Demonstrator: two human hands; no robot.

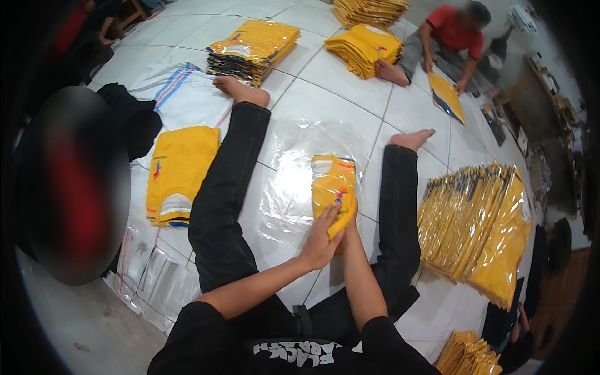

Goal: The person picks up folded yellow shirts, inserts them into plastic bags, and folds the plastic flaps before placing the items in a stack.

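A folded yellow shirt (333,180) with a white neck panel and a small red and blue print is held between my two hands, in front of me. My left hand (322,241) lies across its near part, fingers spread on the fabric. Behind the shirt's right edge, my right hand (350,229) grips it and is mostly hidden. Clear plastic bags (290,187) are spread on the tiled floor between my legs. The shirt's far end overlaps them; whether it is inside one, I cannot tell.
Folded yellow shirts (183,173) lie left of my leg, above more clear bags (159,276). Bagged shirts (473,229) lean in a row at right. Further stacks (253,47) stand ahead. A person (454,37) handles a yellow shirt at upper right; another sits close at left.
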